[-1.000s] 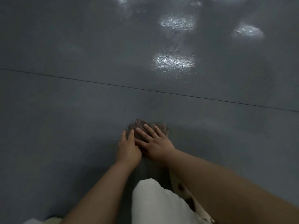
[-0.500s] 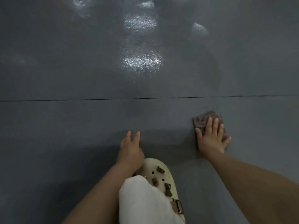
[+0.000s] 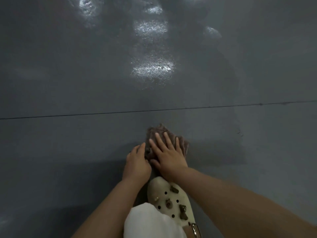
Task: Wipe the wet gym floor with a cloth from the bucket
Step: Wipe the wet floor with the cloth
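A brown-grey cloth [image 3: 155,133] lies flat on the dark grey gym floor [image 3: 68,143], just below a thin seam line. My right hand [image 3: 167,154] presses on the cloth with fingers spread and palm down. My left hand [image 3: 137,162] rests on the floor beside it, its fingertips touching the cloth's left edge. Wet patches [image 3: 152,67] shine on the floor farther ahead. No bucket is in view.
My cream clog with small charms [image 3: 171,200] and a white trouser leg [image 3: 149,222] sit right behind the hands. A thin seam [image 3: 68,115] crosses the floor from left to right. A darker damp area with a rough edge [image 3: 239,134] lies to the right.
My right hand slid the cloth out to the right, then back left to the middle beside my left hand. The left hand stayed on the floor.
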The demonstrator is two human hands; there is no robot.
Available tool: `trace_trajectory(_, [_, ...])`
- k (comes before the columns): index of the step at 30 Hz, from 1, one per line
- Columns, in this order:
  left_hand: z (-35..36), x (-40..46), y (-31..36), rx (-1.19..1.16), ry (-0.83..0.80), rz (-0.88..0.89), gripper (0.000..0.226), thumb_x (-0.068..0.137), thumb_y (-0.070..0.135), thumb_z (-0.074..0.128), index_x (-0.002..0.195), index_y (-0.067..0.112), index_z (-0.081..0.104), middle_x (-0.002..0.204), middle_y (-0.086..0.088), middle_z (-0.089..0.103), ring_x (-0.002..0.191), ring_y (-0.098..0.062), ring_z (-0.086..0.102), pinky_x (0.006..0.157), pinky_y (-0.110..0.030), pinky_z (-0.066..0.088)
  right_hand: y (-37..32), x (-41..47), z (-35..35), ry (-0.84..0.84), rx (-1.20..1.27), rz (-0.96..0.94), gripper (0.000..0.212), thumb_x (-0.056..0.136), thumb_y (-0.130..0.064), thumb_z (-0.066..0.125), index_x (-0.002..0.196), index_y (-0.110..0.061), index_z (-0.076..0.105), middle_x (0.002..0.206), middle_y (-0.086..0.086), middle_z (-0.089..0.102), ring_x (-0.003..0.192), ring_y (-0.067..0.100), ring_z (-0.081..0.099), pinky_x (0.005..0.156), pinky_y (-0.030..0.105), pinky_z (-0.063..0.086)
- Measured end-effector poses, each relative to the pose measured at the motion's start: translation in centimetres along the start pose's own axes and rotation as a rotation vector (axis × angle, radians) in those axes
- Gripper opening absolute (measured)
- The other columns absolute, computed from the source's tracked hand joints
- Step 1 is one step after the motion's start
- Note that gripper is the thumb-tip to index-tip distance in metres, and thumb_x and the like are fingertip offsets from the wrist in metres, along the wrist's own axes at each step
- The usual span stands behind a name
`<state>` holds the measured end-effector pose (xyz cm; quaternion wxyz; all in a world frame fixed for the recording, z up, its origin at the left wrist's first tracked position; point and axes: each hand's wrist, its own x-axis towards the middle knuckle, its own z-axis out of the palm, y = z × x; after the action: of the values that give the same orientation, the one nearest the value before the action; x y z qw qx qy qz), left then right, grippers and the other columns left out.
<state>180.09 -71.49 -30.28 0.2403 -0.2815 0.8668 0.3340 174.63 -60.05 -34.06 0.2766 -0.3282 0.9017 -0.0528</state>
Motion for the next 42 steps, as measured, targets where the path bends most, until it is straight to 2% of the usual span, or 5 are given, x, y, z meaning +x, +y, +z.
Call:
trace_trajectory(6, [-2.3,-0.4,-1.9,-0.23,0.046,-0.1,0.059,0.097,0.007,0.042,0.15,0.018,0.017,0.155,-0.004,0.018,0.142,-0.021,0.019,0.114,-0.032,0.02,-0.4,1.9,-1.3,-0.051,-0.117,-0.112,0.064,0.1,-0.036,0.038,0.151,-0.027,0.0,0.156,-0.007,-0.017,0.144,0.022,-0.016,0.115,0.045,-0.008])
trace_trajectory(11, [-4.3,-0.3,-4.2,-0.236,0.126,-0.108,0.059,0.096,0.005,0.044,0.149,0.014,0.02,0.154,-0.006,0.022,0.141,-0.019,0.023,0.114,-0.025,0.017,-2.0,3.9,-1.3,0.012,-0.179,-0.087,0.048,0.076,-0.031,0.046,0.119,-0.026,0.066,0.133,-0.003,0.056,0.116,0.026,0.059,0.09,0.045,0.047])
trace_trajectory(17, [-6.9,0.7,-6.8,-0.291,0.142,-0.143,0.059,0.097,0.007,0.042,0.15,0.017,0.017,0.155,-0.003,0.018,0.142,-0.018,0.021,0.113,-0.024,0.016,-5.3,8.2,-3.9,-0.004,-0.101,-0.138,0.056,0.102,-0.018,0.026,0.152,-0.026,0.001,0.157,-0.003,-0.015,0.145,0.023,-0.015,0.115,0.04,-0.01])
trace_trajectory(29, [-10.0,4.3,-10.9,-0.344,0.248,-0.194,0.054,0.096,0.011,0.047,0.146,0.02,0.03,0.15,-0.001,0.029,0.135,-0.02,0.031,0.11,-0.031,0.028,-9.9,12.3,-7.3,-0.022,-0.294,-0.253,0.043,0.1,-0.023,0.04,0.143,-0.021,0.035,0.15,0.002,0.027,0.137,0.024,0.022,0.101,0.037,0.035])
trace_trajectory(42, [-11.0,-0.5,-6.0,-0.302,0.068,-0.219,0.047,0.088,0.024,0.063,0.133,0.018,0.052,0.136,-0.006,0.05,0.127,-0.026,0.043,0.105,-0.035,0.036,-9.9,7.2,-12.4,-0.105,0.146,-0.039,0.028,0.092,-0.011,0.054,0.12,-0.007,0.06,0.114,0.018,0.053,0.107,0.034,0.052,0.085,0.032,0.04])
